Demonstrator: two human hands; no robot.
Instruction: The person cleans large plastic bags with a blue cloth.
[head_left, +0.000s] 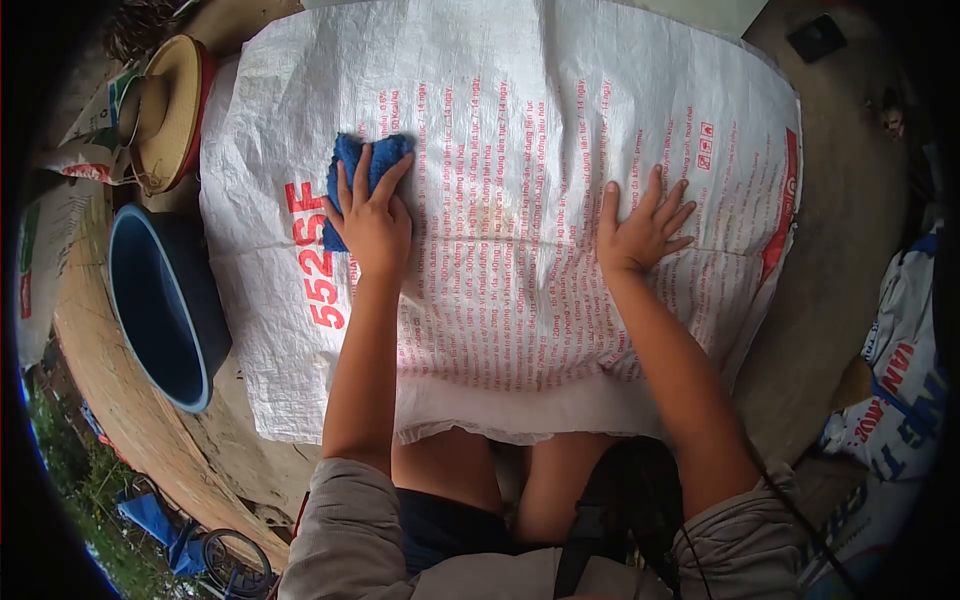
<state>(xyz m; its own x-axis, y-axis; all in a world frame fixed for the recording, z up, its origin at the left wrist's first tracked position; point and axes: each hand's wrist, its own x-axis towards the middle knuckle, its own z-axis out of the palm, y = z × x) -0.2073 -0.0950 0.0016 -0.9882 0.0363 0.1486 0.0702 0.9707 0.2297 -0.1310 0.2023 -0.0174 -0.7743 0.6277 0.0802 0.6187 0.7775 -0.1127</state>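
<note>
A large white woven plastic sack (470, 60) with red print and "552SF" lies spread out in front of me, its near edge over my thighs. My left hand (377, 228) grips a blue cloth (350, 155) from above, its fingers apart over it, and presses it against the left part of the sack. The cloth's underside is hidden. Flat on the right half of the sack rests my right hand (645, 232), fingers spread, with nothing in it.
To the left of the sack stands a blue plastic basin (125, 290). A straw hat (170, 110) lies behind it. Printed sacks (895, 370) are heaped at the right. A dark flat object (817, 38) lies at the back right. A wheel (237, 560) shows at the lower left.
</note>
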